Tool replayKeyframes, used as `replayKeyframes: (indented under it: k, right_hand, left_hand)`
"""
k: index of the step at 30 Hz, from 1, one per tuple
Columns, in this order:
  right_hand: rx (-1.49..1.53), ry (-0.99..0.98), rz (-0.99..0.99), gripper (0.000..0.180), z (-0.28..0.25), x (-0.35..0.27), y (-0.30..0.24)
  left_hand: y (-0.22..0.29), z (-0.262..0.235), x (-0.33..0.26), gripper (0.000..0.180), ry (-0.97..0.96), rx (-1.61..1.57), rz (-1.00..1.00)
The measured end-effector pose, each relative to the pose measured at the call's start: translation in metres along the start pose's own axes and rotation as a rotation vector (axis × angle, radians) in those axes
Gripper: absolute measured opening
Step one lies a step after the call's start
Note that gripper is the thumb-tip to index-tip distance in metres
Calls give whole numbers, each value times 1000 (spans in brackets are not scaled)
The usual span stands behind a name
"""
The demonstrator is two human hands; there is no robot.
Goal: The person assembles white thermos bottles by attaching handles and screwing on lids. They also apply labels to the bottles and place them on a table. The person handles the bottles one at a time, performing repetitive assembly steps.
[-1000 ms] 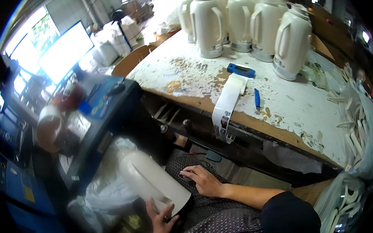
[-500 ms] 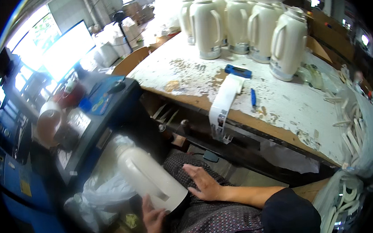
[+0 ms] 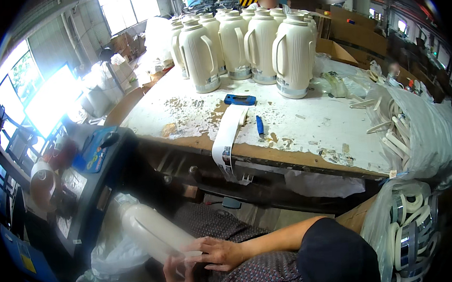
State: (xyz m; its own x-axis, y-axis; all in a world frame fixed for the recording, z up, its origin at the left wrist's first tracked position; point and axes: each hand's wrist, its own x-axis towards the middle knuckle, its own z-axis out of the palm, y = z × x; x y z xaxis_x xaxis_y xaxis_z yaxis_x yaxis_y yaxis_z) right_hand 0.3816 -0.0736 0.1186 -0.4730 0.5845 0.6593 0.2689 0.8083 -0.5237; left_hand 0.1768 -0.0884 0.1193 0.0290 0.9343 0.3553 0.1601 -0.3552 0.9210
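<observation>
A cream thermos jug (image 3: 154, 229) lies tilted across my lap, its neck toward the upper left and its base toward me. At its base end, my left hand (image 3: 180, 274) has its fingers bent and drawn together. My right hand (image 3: 216, 252) reaches over from the right, with fingers curled at the jug's lower edge beside the left fingertips. A small pale bit shows at the right fingertips; I cannot make out what it is. Whether either hand bears the jug's weight is unclear.
Several cream thermos jugs (image 3: 198, 57) stand on the worn white table (image 3: 308, 131). A blue tool (image 3: 240, 100), a label strip (image 3: 226, 141) hanging over the edge and a small blue cutter (image 3: 259, 125) lie there. Bags of white handles (image 3: 399, 135) sit right; a blue machine (image 3: 109, 174) stands left.
My right hand, earlier open and raised beside the jug, has come down to its base. My left fingers have drawn together there. The view has turned right, and a person now shows behind the jugs.
</observation>
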Motion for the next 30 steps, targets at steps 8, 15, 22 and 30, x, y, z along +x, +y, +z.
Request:
replayKeyframes:
  k: [8,15,22,30]
  right_hand:
    - [305,76,316,65,15,-24,13]
    - [606,157,641,67,14,-25,26]
    - [455,122,600,22,17,-12,18]
    - [757,249,983,4,-17,-5,15]
  left_hand:
    - [5,2,-5,12,-29,18,-261]
    - [2,7,-2,13,-178,-20,-269]
    - [-19,0,-15,17,-163,268,-158]
    - [-1,-17,-29,38,-37,-8,-392]
